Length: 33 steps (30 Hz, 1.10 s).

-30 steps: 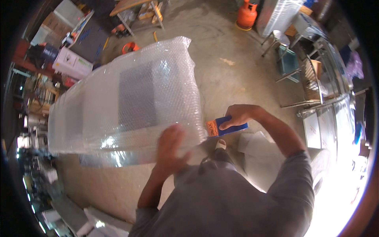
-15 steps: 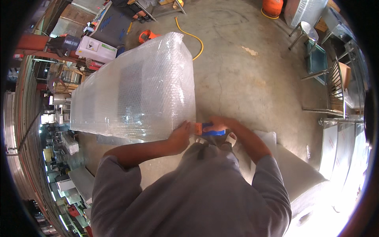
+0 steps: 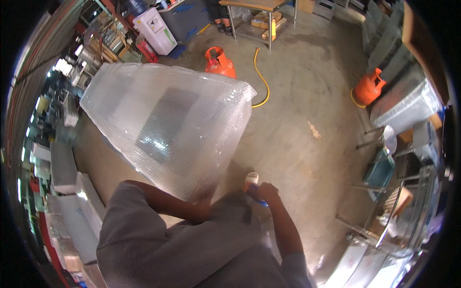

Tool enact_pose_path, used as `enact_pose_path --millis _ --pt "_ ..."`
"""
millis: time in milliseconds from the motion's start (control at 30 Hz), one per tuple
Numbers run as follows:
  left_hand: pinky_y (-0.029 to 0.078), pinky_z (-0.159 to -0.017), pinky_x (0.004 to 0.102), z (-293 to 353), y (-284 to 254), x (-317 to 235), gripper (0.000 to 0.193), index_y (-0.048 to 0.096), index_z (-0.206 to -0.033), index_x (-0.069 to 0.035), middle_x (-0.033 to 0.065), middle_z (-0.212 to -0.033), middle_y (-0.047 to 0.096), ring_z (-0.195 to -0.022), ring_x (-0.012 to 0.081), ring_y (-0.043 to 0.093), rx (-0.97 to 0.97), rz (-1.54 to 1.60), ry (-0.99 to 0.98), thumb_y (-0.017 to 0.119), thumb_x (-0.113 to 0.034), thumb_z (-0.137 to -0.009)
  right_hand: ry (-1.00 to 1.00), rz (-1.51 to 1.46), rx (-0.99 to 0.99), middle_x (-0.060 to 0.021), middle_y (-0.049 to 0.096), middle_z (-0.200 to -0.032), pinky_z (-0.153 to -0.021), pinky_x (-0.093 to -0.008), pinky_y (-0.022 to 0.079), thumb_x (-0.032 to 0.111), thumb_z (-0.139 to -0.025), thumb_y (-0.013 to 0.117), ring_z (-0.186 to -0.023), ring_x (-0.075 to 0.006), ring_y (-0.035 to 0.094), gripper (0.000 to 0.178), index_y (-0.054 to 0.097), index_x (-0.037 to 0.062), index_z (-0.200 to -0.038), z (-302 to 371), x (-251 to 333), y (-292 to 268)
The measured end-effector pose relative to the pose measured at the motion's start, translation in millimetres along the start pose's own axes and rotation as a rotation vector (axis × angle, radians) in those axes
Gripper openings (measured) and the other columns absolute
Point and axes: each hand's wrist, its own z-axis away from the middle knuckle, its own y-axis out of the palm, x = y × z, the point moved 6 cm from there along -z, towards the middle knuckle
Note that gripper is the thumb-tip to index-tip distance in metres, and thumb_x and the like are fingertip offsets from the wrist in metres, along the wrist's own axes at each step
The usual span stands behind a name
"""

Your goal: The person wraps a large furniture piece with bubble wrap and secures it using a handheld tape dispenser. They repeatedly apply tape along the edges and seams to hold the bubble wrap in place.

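A long box-shaped bundle wrapped in clear bubble wrap stands in front of me and to the left, with dark and pale areas showing through the wrap. My left hand is at the bundle's near end, against the wrap. Blur and shadow smear its fingers. Over the floor, to the right of that end, my right hand is closed around a blue and orange tape dispenser. The dispenser is apart from the bundle, and one of my feet shows just beyond it.
Orange gas cylinders stand beyond the bundle and at the far right. A yellow hose curves over the floor. At the back is a metal-legged table, with a person's legs beside it. Metal racks line the right side; boxes lie left.
My view has turned, and the bundle now slants across it. My right hand has drawn the tape dispenser away from the bundle's edge. The left hand has shifted lower along the near end.
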Motion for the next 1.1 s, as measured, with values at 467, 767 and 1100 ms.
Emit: enact_pose_path --millis 467,767,1100 --pt "0.046 -0.103 0.0503 -3.9 20.1 -120.4 0.029 0.072 -0.118 -0.016 0.0138 -0.117 0.074 -0.111 0.031 0.07 0.108 -1.012 0.368 0.056 -0.032 -0.1 0.08 -1.228 -0.228 -0.0093 0.071 -0.077 -0.057 -0.0366 0.06 0.047 -0.098 0.073 -0.058 -0.0212 0.07 0.047 0.072 -0.0005 -0.098 -60.8 -273.5 -151.4" --pt "0.053 -0.102 0.0475 -37.3 -51.9 -409.1 0.039 0.067 -0.132 -0.005 0.0189 -0.13 0.07 -0.124 0.0322 0.066 -0.492 -0.123 0.469 0.054 -0.034 -0.109 -0.266 -0.502 -0.036 -0.0146 0.075 -0.11 -0.086 -0.0372 0.057 0.045 -0.094 0.078 -0.098 -0.0265 0.073 0.061 0.063 -0.0002 -0.132 -189.6 -175.6 -373.1" --pt "0.056 -0.093 0.0325 -55.7 14.2 -525.1 0.033 0.07 -0.122 0.005 0.0119 -0.115 0.073 -0.105 0.0183 0.069 -0.7 1.766 0.754 0.069 -0.023 -0.104 -1.135 0.377 0.634 -0.0258 0.069 -0.116 -0.088 -0.0499 0.055 0.06 -0.087 0.075 -0.105 -0.0454 0.069 0.074 0.057 0.0032 -0.13 -179.6 22.9 -503.5"
